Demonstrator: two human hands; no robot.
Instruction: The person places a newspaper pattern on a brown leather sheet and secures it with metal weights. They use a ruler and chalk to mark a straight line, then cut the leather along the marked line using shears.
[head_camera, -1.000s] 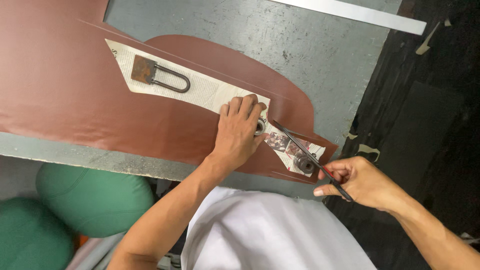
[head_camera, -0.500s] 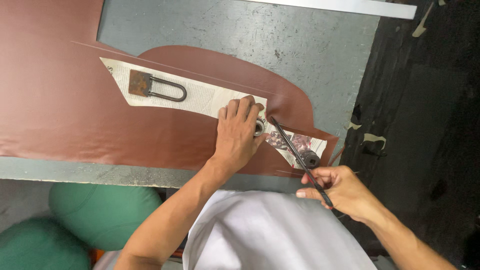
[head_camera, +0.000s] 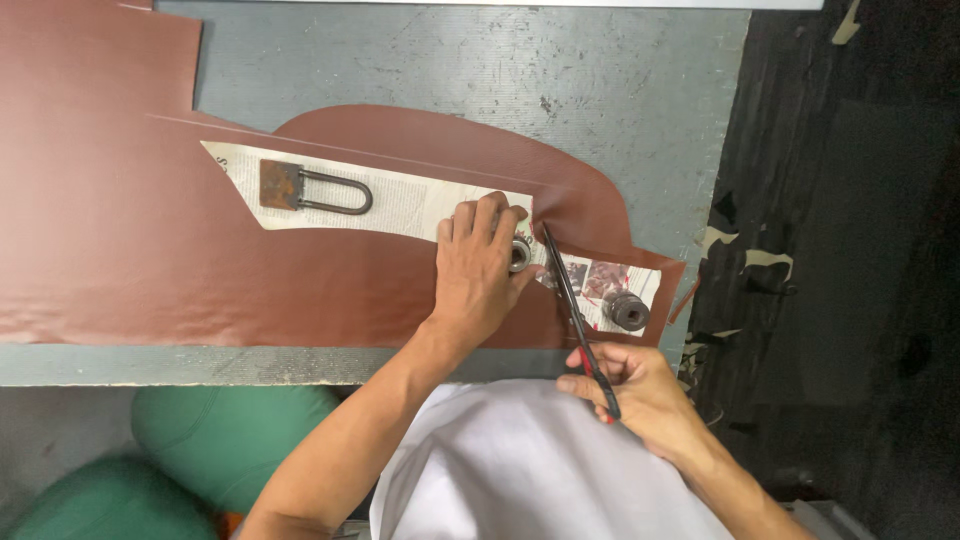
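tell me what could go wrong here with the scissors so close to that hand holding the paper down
1. The left hand presses the newspaper pattern right beside the scissors blades; its fingertips could get nicked.
2. The pattern is held only by that hand, a rusty padlock and two round metal weights; it may shift on the brown leather sheet, spoiling the cut line.
3. The right hand grips the scissors off the table edge, so the blades might wander.

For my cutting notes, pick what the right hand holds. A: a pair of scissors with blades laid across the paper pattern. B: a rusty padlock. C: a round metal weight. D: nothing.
A: the right hand grips the scissors, whose dark blades reach up over the paper pattern on the brown leather sheet.
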